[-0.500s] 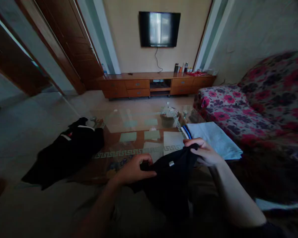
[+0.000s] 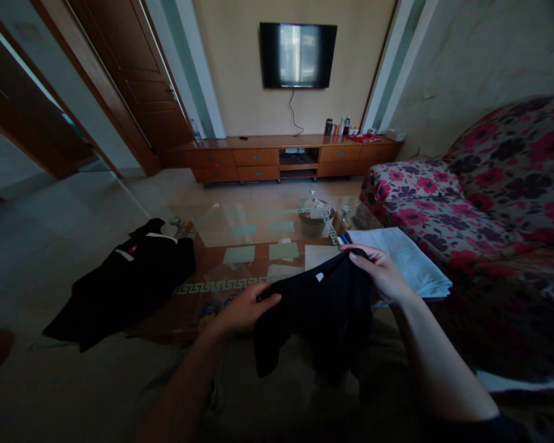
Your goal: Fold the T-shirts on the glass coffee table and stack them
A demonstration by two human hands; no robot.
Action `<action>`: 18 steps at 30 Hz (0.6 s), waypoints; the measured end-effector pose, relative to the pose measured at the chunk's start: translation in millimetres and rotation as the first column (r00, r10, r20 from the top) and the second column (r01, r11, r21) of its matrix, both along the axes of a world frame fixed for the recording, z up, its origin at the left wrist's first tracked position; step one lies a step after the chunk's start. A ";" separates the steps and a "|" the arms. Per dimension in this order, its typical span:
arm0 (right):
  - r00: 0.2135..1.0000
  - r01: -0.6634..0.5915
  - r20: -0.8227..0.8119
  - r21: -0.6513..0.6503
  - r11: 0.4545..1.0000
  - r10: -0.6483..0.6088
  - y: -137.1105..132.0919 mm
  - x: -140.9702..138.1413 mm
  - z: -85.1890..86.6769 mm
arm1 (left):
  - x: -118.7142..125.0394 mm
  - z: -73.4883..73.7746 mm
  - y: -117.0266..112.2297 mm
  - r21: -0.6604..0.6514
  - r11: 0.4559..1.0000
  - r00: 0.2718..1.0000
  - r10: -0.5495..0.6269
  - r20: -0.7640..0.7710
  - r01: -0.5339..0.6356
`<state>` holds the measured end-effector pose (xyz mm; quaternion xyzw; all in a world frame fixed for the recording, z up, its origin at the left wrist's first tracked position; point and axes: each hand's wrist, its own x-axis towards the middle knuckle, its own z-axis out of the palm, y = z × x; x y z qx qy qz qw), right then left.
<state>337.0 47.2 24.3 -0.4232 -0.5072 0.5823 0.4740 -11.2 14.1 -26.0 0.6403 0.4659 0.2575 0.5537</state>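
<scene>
A black garment (image 2: 321, 314) hangs between my two hands over the near side of the glass table. Its top edge is stretched fairly straight, with a small white label at the middle. My left hand (image 2: 247, 307) pinches one end of that edge between thumb and fingers. At the other end, my right hand (image 2: 376, 267) grips the cloth the same way. Behind my right hand lies a folded light blue cloth (image 2: 401, 258) with dark, blue and white stripes at one corner. A heap of black clothing (image 2: 124, 283) with white trim rests at the table's left.
The glass coffee table (image 2: 221, 285) has a patterned border and papers beneath its top. On its far side I see a bin-like container (image 2: 313, 226). A flowered sofa (image 2: 425, 184) stands on the right, and a wooden TV cabinet (image 2: 256, 158) at the back wall.
My hands have spread a little and risen, my left hand shifting left. The garment's top edge is drawn straighter, and its lower parts hang more openly.
</scene>
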 end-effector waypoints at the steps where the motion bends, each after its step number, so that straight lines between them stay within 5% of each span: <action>1: 0.999 0.001 0.040 0.019 1.000 -0.002 1.9 1.7 -0.5 | -1.9 -0.4 3.1 0.028 0.997 0.998 0.066 0.023 -0.067; 5: 0.960 0.019 0.271 0.182 0.983 -0.069 7.7 7.8 -2.2 | -8.3 1.1 13.2 0.181 0.948 0.965 0.250 0.074 -0.260; 9: 0.889 0.072 0.394 0.383 0.921 -0.233 9.8 9.6 -3.1 | -17.1 14.2 13.6 0.238 0.917 0.946 0.323 0.026 -0.320; 15: 0.862 0.053 0.446 0.396 0.917 -0.242 8.3 11.9 -3.1 | -61.7 49.1 3.4 0.152 0.985 0.945 -0.028 -0.327 0.081; 18: 0.869 0.049 0.441 0.376 0.925 -0.225 6.9 13.4 -0.6 | -85.8 51.0 2.6 0.249 0.964 0.903 0.028 -0.430 0.089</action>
